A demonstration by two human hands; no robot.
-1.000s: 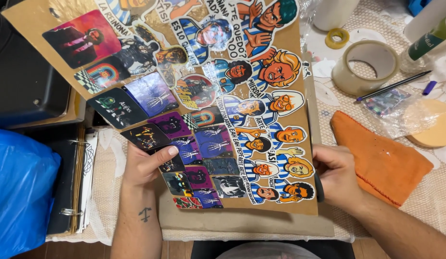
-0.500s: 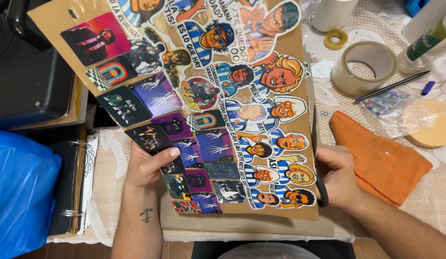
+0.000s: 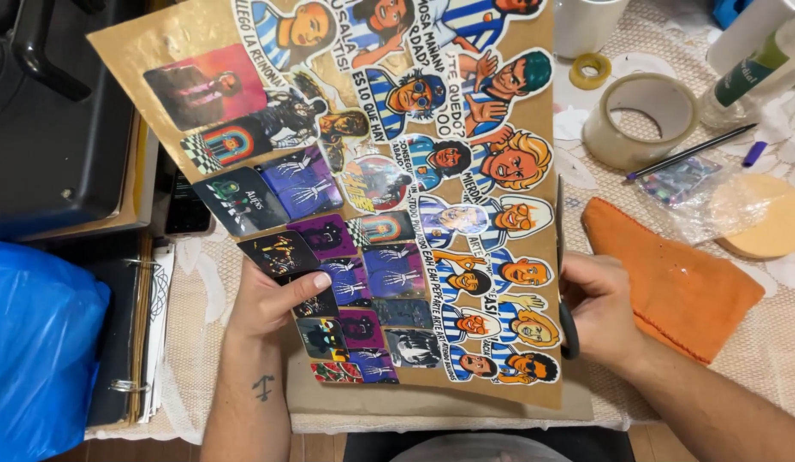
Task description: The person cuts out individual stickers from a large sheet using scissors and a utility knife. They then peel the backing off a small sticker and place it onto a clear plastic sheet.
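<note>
In the head view, a tape roll (image 3: 641,120), a pen (image 3: 690,151) and an orange cloth (image 3: 671,282) are seen on the counter (image 3: 757,359) at right; a blue bag (image 3: 34,342) sits lower left. The sticker-covered cardboard sheet (image 3: 372,197), at centre, is pinched by the left hand (image 3: 273,299) at its left edge. Scissors (image 3: 567,282) are gripped by the closed right hand (image 3: 599,308) at the sheet's right edge.

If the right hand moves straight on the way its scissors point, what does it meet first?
The right hand holds scissors pointing up along the sticker sheet's right edge. Going on, the blade would probably stay on that brown edge; the tape roll lies further right. Depth is unclear.
</note>
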